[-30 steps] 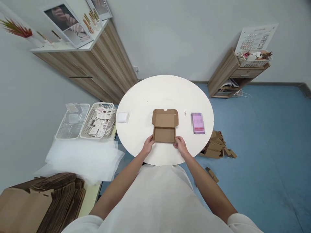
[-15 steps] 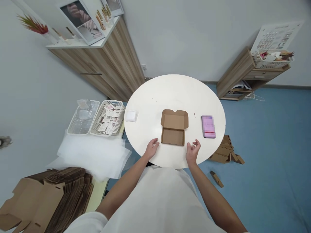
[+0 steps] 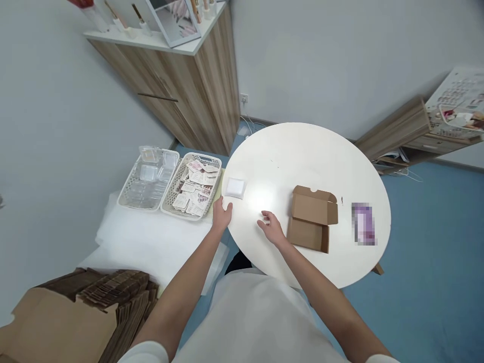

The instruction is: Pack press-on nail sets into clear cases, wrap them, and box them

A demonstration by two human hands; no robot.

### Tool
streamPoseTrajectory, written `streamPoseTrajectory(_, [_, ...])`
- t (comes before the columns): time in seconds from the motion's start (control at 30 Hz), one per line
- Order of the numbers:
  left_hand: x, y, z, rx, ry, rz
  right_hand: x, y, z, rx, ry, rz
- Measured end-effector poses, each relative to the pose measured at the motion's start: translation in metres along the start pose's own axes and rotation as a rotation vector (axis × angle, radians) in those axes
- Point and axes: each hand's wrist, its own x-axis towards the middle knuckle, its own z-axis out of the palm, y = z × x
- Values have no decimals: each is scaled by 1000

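Observation:
An open brown cardboard box (image 3: 312, 219) lies on the round white table (image 3: 302, 161), its lid folded back. My right hand (image 3: 270, 228) hovers over the table just left of the box, fingers loosely apart and holding nothing. My left hand (image 3: 221, 214) is at the table's left edge, fingers spread, just below a small white square pad (image 3: 235, 187). Neither hand touches the box.
Two white baskets stand left of the table: one (image 3: 148, 177) with clear plastic pieces, one (image 3: 194, 185) with several small packets. White sheets (image 3: 151, 242) lie beneath them. Flat cardboard blanks (image 3: 83, 312) are stacked at lower left. A pink-purple item (image 3: 363, 224) sits right of the box.
Both hands have let go of the box and moved left; the left hand has reached the table's left edge near the white pad. My view has turned left.

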Motion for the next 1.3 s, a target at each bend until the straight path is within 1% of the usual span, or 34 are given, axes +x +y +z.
streamPoseTrajectory(0.07, [21,2,-4,-8,-34,-3,27,-12,21,25,9,43])
streamPoseTrajectory(0.17, [46,4,-1,-71,-54,-13,63,-26,46,96,66,66])
streamPoseTrajectory(0.23, [58,3,4,-137,-69,-11,81,-33,58,130,80,61])
streamPoseTrajectory(0.3, [65,1,9,-171,-111,-6,93,-37,68,156,86,58])
streamPoseTrajectory(0.4, [66,-3,14,-204,-171,17,101,-39,75,183,88,28])
streamPoseTrajectory(0.5, [62,-7,16,-245,-186,13,101,-36,75,188,92,28])
streamPoseTrajectory(0.57, [57,-10,15,-295,-201,-40,97,-33,72,194,95,67])
streamPoseTrajectory(0.7, [42,-15,13,-394,-256,-187,84,-23,63,213,88,127])
streamPoseTrajectory(0.8, [23,-14,10,-419,-248,-269,69,-19,56,217,65,139])
streamPoseTrajectory(0.9, [-2,-7,8,-498,-212,-319,49,-19,43,241,50,102])
streamPoseTrajectory(0.97, [-21,2,7,-593,-245,-320,33,-19,29,271,42,61])
streamPoseTrajectory(1.07, [-50,17,11,-681,-355,-297,5,-16,1,331,35,5])
streamPoseTrajectory(1.17, [-78,32,27,-637,-456,-244,-24,-5,-35,369,52,-51])
streamPoseTrajectory(1.23, [-97,43,44,-549,-495,-181,-41,6,-61,351,79,-88])
streamPoseTrajectory(1.3, [-115,52,66,-451,-498,-88,-56,20,-86,290,120,-113])
